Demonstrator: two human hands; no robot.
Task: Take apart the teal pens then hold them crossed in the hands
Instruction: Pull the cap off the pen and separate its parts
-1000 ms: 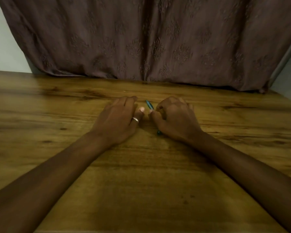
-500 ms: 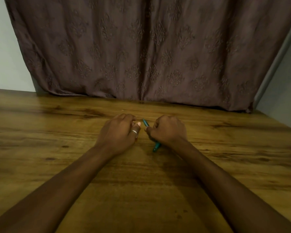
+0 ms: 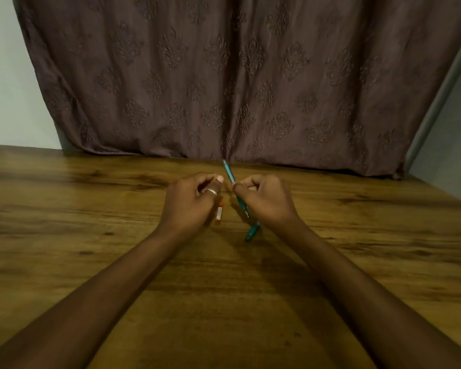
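Note:
My right hand (image 3: pixel 264 199) grips a thin teal pen (image 3: pixel 229 174) that slants up and to the left, its tip rising above the knuckles and its lower end showing below the thumb. A second teal piece (image 3: pixel 252 231) sticks out below my right hand, close to the table. My left hand (image 3: pixel 190 202) is curled, a ring on one finger, and an orange pen-like piece (image 3: pixel 219 214) with a white label shows just under it. Whether the left fingers hold that piece I cannot tell. The two hands are a little apart.
A wooden table (image 3: pixel 224 302) fills the lower view. A brown patterned curtain (image 3: pixel 224 75) hangs behind its far edge, with pale wall on both sides.
Both hands have lifted and drawn apart. The teal pen now stands higher in my right hand, and an orange piece has come into sight under my left hand.

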